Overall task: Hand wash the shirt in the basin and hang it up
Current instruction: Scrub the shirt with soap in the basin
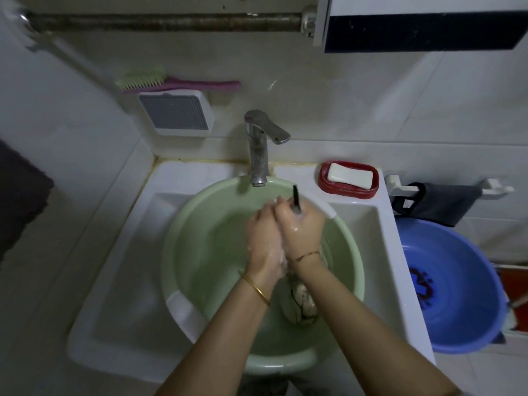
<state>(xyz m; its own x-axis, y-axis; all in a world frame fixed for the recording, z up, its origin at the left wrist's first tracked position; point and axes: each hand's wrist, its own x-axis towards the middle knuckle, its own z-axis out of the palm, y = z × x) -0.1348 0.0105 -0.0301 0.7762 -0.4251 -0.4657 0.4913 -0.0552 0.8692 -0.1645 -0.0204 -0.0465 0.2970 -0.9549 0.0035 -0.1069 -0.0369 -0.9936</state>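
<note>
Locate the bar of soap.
Head view: the soap sits in the red dish on the sink ledge, right of the tap.

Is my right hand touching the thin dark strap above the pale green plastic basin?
Touching. Head view: the right hand grips the thin dark strap, which sticks up out of its fist.
</note>
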